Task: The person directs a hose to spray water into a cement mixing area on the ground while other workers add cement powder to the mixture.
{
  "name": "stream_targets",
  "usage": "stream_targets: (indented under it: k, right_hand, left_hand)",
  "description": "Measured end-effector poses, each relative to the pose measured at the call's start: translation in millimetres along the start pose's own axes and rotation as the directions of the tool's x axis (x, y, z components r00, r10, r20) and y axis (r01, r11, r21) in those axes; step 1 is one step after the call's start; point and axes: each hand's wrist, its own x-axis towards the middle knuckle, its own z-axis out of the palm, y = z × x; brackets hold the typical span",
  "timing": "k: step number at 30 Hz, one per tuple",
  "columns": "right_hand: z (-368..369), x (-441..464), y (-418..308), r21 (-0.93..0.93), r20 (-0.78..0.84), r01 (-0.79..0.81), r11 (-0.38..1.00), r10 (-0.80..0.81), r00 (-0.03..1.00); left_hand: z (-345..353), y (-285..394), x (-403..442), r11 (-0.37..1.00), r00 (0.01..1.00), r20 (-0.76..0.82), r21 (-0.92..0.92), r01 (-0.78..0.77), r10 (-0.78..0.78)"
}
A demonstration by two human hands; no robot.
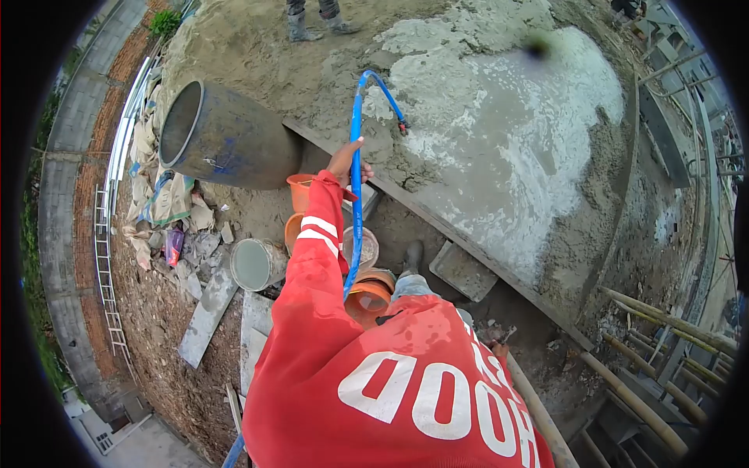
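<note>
My left hand (343,164), in a red sleeve with white stripes, is closed around a blue hose (356,187). Above the hand the hose bends over to the right, and its end with a red fitting (402,127) hangs over a wide wet patch of grey cement mix (499,132). Below the hand it runs down past the buckets to my body. Only a bit of my right hand (499,350) shows beside my right side, close to a pole (538,409); its fingers cannot be made out.
A large drum (234,136) stands at left. Orange buckets (367,300) and a pail of liquid (256,265) are near my feet. A board (437,222) edges the mix, with a rectangular trough (463,271) beside it. Another person's boots (304,28) show above; bamboo poles (663,320) lie right.
</note>
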Motion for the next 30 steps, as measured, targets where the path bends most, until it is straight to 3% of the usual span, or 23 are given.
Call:
stream_targets:
  k: [3,5,6,8,9,11,13,17,19,25,26,30]
  right_hand:
    - [-5,-20,5,-0.029,-0.061,-0.070,0.997,0.068,0.996]
    - [-8,-20,12,-0.027,-0.042,-0.079,0.997,0.077,0.996]
    - [-9,-19,16,-0.027,-0.034,-0.077,0.997,0.076,0.997]
    - [-11,-16,22,-0.028,-0.027,-0.070,0.997,0.069,0.997]
    - [-12,-15,23,-0.032,-0.025,-0.071,0.997,0.070,0.997]
    - [-10,-13,26,-0.034,-0.019,-0.063,0.997,0.062,0.998]
    - [-9,-11,29,-0.042,-0.010,-0.058,0.997,0.058,0.998]
    - [-8,2,38,-0.076,0.023,-0.037,0.996,0.039,0.999]
    - [-8,17,48,-0.098,0.048,-0.014,0.995,0.019,0.999]
    - [-23,106,106,-0.179,0.126,0.121,0.976,-0.099,0.987]
    - [-16,91,87,-0.087,0.135,0.049,0.995,-0.037,0.990]
    - [17,16,-1,-0.076,0.046,0.012,0.997,-0.008,0.999]
  left_hand:
    - [-5,1,56,0.989,0.998,0.070,-0.146,0.006,0.005]
    - [-2,10,84,0.943,0.999,0.001,-0.330,0.031,-0.033]
    - [0,16,93,0.942,0.999,0.002,-0.333,0.035,-0.036]
    - [3,31,109,0.972,0.989,0.070,-0.204,-0.117,0.134]
    - [8,43,105,0.972,0.989,0.072,-0.205,-0.113,0.130]
    - [12,80,98,0.912,0.957,0.070,-0.329,-0.244,0.281]
    - [8,115,89,0.852,0.930,0.098,-0.443,-0.278,0.354]
    - [1,169,41,0.898,0.911,0.221,-0.357,-0.257,0.348]
    - [0,180,15,0.925,0.893,0.257,-0.191,-0.328,0.370]
    - [-12,190,-53,0.869,0.830,0.258,-0.111,-0.482,0.494]
    - [-15,191,-62,0.852,0.819,0.239,-0.108,-0.512,0.522]
    - [-29,200,-90,0.784,0.752,0.235,-0.101,-0.612,0.616]
